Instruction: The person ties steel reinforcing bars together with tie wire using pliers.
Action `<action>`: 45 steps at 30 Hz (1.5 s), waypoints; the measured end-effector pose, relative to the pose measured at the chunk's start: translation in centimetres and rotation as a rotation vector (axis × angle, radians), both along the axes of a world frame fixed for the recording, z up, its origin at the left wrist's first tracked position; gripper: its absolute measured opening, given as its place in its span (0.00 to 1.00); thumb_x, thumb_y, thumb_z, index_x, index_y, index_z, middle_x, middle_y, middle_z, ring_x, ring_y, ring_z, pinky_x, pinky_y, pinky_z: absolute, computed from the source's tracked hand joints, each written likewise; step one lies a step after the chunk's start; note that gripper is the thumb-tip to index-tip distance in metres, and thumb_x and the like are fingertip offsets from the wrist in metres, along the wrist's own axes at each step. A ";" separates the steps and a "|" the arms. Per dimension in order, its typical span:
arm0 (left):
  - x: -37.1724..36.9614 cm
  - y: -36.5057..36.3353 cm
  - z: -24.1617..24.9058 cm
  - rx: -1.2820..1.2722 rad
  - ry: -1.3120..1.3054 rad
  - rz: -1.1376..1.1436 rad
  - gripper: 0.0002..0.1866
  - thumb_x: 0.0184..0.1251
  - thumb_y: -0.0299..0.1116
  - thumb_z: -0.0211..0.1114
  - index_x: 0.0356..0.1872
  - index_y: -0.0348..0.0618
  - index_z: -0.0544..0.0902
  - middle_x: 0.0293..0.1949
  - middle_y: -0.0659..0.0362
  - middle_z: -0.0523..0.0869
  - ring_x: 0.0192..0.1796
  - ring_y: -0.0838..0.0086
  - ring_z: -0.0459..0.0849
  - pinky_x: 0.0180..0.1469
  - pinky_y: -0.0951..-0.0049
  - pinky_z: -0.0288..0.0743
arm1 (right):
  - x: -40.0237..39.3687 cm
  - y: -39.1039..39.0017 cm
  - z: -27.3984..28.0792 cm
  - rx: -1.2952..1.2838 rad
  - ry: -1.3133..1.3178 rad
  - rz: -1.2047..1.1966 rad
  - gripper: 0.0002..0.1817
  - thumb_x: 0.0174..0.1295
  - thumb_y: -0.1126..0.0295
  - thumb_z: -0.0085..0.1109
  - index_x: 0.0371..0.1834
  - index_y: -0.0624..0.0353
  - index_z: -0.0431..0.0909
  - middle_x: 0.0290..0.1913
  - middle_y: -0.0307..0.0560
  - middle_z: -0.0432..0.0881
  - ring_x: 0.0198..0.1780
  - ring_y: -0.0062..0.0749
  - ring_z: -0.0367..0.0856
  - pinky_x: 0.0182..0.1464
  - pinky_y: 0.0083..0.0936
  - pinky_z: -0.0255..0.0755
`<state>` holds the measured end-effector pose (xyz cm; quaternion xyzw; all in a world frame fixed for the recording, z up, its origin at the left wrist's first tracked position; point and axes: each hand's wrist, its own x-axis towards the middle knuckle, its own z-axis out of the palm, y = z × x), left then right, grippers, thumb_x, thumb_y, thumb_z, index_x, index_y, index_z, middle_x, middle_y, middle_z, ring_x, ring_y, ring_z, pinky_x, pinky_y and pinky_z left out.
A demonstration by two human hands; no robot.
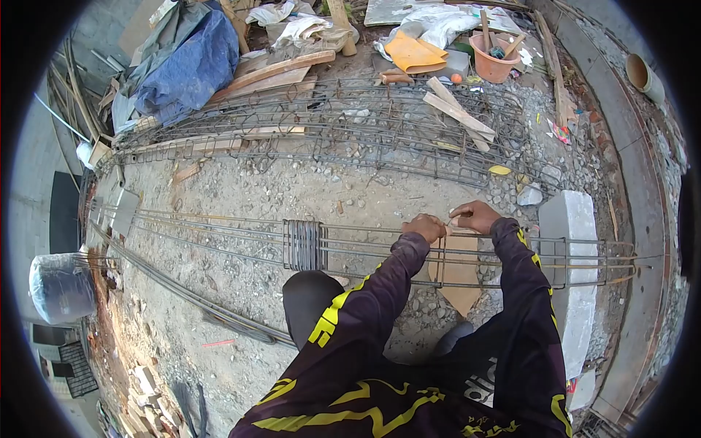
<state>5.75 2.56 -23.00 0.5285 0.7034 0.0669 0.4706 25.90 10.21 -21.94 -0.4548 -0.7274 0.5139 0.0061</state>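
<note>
Long steel rebars [361,243] run across in front of me, forming a narrow cage. My left hand [426,228] is closed around the far rebar, close to a square stirrup [440,264]. Just right of it, my right hand [475,216] has thumb and fingers drawn together at the same bar. What sits between those fingertips is too small to make out. A bundle of stirrups [305,244] hangs on the bars to the left. Beneath the cage lies a brown board [461,271].
A white block [573,277] supports the cage's right end. Beyond lies a rebar mesh [350,128] with wood planks [460,113] on it. Loose bars [197,296] lie at left. A blue tarp [190,69] and an orange bucket [492,62] are farther back.
</note>
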 end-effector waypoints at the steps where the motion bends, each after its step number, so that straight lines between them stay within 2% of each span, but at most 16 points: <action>1: -0.2 0.4 -0.7 -0.001 0.043 0.020 0.19 0.50 0.59 0.74 0.38 0.62 0.92 0.46 0.67 0.91 0.56 0.66 0.85 0.66 0.56 0.61 | 0.6 0.2 0.8 -0.081 0.025 0.028 0.20 0.61 0.61 0.69 0.55 0.53 0.86 0.34 0.42 0.87 0.37 0.23 0.81 0.45 0.27 0.75; 5: 0.0 -0.3 -0.6 0.005 -0.112 0.082 0.20 0.53 0.55 0.76 0.45 0.61 0.91 0.39 0.68 0.93 0.47 0.73 0.87 0.61 0.66 0.66 | 2.3 -0.1 0.8 -0.131 0.128 -0.111 0.21 0.66 0.57 0.65 0.58 0.56 0.84 0.35 0.41 0.84 0.35 0.22 0.78 0.43 0.27 0.73; 7: 0.6 -0.2 -0.4 0.007 -0.079 0.041 0.22 0.53 0.57 0.76 0.49 0.65 0.89 0.39 0.67 0.93 0.50 0.75 0.87 0.63 0.60 0.64 | 1.9 -0.1 -1.0 0.196 0.034 -0.046 0.29 0.67 0.42 0.59 0.55 0.56 0.84 0.35 0.53 0.87 0.39 0.43 0.85 0.48 0.38 0.76; 10: 0.8 -0.3 -0.5 0.084 -0.039 0.048 0.23 0.53 0.58 0.76 0.51 0.69 0.88 0.39 0.67 0.92 0.52 0.74 0.86 0.65 0.55 0.59 | -0.2 -0.1 0.3 0.316 -0.207 -0.043 0.35 0.68 0.34 0.49 0.50 0.58 0.84 0.37 0.58 0.86 0.43 0.53 0.85 0.49 0.44 0.76; 16: 0.8 -0.5 -0.2 0.088 -0.026 0.076 0.22 0.54 0.57 0.75 0.52 0.70 0.88 0.36 0.69 0.92 0.52 0.74 0.86 0.65 0.54 0.56 | -0.1 -0.4 -1.8 0.279 -0.328 -0.004 0.36 0.72 0.34 0.41 0.54 0.57 0.80 0.45 0.60 0.85 0.50 0.54 0.84 0.53 0.45 0.74; 19: 0.7 -0.4 -0.1 0.092 -0.028 0.049 0.21 0.55 0.53 0.76 0.52 0.69 0.88 0.33 0.69 0.92 0.49 0.74 0.86 0.63 0.54 0.59 | 0.7 -1.0 -3.3 0.193 -0.044 -0.119 0.35 0.73 0.36 0.38 0.63 0.55 0.74 0.51 0.60 0.83 0.56 0.54 0.81 0.60 0.44 0.71; 21: 1.0 -0.3 -0.3 0.114 -0.058 0.045 0.21 0.56 0.50 0.76 0.53 0.66 0.88 0.32 0.68 0.92 0.43 0.76 0.87 0.60 0.57 0.63 | 1.5 -0.4 -4.1 0.148 0.030 -0.078 0.31 0.76 0.43 0.40 0.71 0.53 0.67 0.65 0.55 0.77 0.66 0.47 0.75 0.68 0.38 0.64; 23: 0.9 -0.4 -0.8 0.134 -0.082 0.052 0.21 0.56 0.48 0.76 0.53 0.64 0.88 0.31 0.67 0.92 0.38 0.78 0.87 0.55 0.62 0.67 | 1.3 -1.1 -3.3 0.219 0.221 -0.128 0.27 0.76 0.47 0.43 0.70 0.48 0.72 0.64 0.52 0.79 0.63 0.47 0.78 0.66 0.37 0.67; 25: 0.5 -0.4 -1.9 0.163 -0.110 0.083 0.20 0.57 0.47 0.76 0.53 0.63 0.89 0.32 0.67 0.92 0.34 0.80 0.86 0.50 0.66 0.70 | 1.6 -1.0 -3.5 0.218 0.148 -0.075 0.24 0.75 0.48 0.46 0.67 0.47 0.77 0.60 0.52 0.83 0.60 0.45 0.80 0.63 0.37 0.70; 28: 0.6 -0.3 -2.0 0.100 -0.080 0.077 0.16 0.57 0.48 0.72 0.48 0.69 0.90 0.29 0.70 0.91 0.45 0.75 0.86 0.62 0.56 0.56 | 1.4 -1.6 -3.9 0.156 0.000 0.012 0.22 0.73 0.49 0.51 0.59 0.47 0.84 0.52 0.50 0.87 0.54 0.43 0.84 0.59 0.38 0.74; 31: -0.3 0.2 -5.2 0.121 -0.206 0.084 0.14 0.57 0.47 0.72 0.46 0.65 0.92 0.31 0.69 0.91 0.39 0.76 0.86 0.58 0.61 0.62 | 0.9 -1.6 -3.6 0.006 -0.140 0.007 0.22 0.71 0.48 0.53 0.54 0.50 0.87 0.44 0.51 0.89 0.47 0.43 0.86 0.54 0.39 0.76; 34: 0.1 0.0 -2.8 0.098 -0.256 0.088 0.14 0.57 0.46 0.73 0.44 0.61 0.93 0.31 0.69 0.90 0.32 0.79 0.83 0.49 0.69 0.69 | 0.6 -1.8 -2.2 -0.248 -0.185 -0.051 0.27 0.71 0.43 0.48 0.54 0.49 0.87 0.39 0.53 0.88 0.43 0.41 0.86 0.51 0.40 0.76; 37: -0.2 0.4 -3.6 0.115 -0.224 0.051 0.14 0.57 0.46 0.74 0.44 0.58 0.93 0.29 0.69 0.89 0.28 0.81 0.79 0.40 0.75 0.70 | -0.5 -2.2 -0.9 0.020 -0.403 0.146 0.34 0.71 0.36 0.41 0.50 0.52 0.88 0.36 0.54 0.87 0.42 0.42 0.86 0.50 0.42 0.76; 38: -0.5 0.6 -3.8 0.093 -0.310 0.015 0.17 0.63 0.43 0.73 0.47 0.44 0.91 0.31 0.63 0.88 0.32 0.81 0.81 0.35 0.75 0.74 | 0.0 -2.8 -0.3 -0.026 -0.366 0.130 0.39 0.70 0.32 0.36 0.45 0.55 0.88 0.36 0.54 0.87 0.45 0.44 0.86 0.53 0.43 0.75; 41: -0.7 0.7 -4.2 0.068 -0.280 -0.006 0.16 0.63 0.43 0.72 0.45 0.44 0.91 0.31 0.64 0.88 0.32 0.81 0.81 0.35 0.75 0.74 | -0.1 -3.2 0.9 -0.050 -0.364 0.124 0.37 0.71 0.35 0.35 0.47 0.50 0.89 0.46 0.57 0.87 0.55 0.51 0.83 0.65 0.45 0.69; 45: -0.6 0.8 -5.4 0.139 -0.242 0.005 0.14 0.62 0.43 0.73 0.42 0.44 0.91 0.30 0.65 0.88 0.32 0.81 0.80 0.35 0.76 0.73 | 1.8 -4.5 -1.0 0.579 -0.213 0.013 0.19 0.67 0.52 0.55 0.49 0.52 0.86 0.47 0.55 0.85 0.53 0.50 0.82 0.61 0.43 0.72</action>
